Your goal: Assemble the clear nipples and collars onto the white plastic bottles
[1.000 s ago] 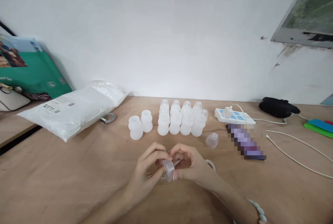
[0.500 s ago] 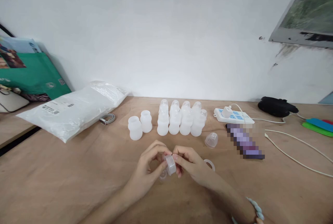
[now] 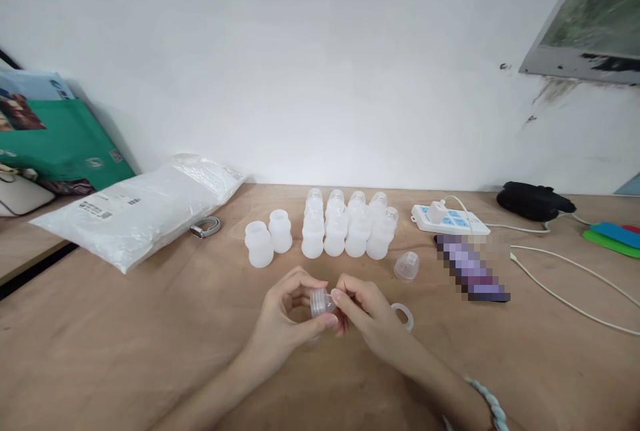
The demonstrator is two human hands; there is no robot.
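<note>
Both my hands meet over the wooden table (image 3: 125,337) near its front. My left hand (image 3: 287,317) and my right hand (image 3: 365,311) pinch one small clear threaded plastic piece (image 3: 320,302) between their fingertips. A clear ring (image 3: 404,314) lies on the table just right of my right hand. A clear dome cap (image 3: 407,266) sits a little farther back. Behind them stands a cluster of several small white capped bottles (image 3: 347,231), with two uncapped white bottles (image 3: 269,239) to its left.
A white plastic bag (image 3: 135,207) lies at the left, a metal clasp (image 3: 206,227) beside it. A white power strip (image 3: 450,219) with cables, a blurred dark object (image 3: 473,267) and a black item (image 3: 533,201) lie at the right. Green packaging (image 3: 60,144) leans on the wall.
The clear piece has been turned and lifted slightly between my fingertips, now more upright. My hands have drawn a little closer together. The bottles and loose parts stay put.
</note>
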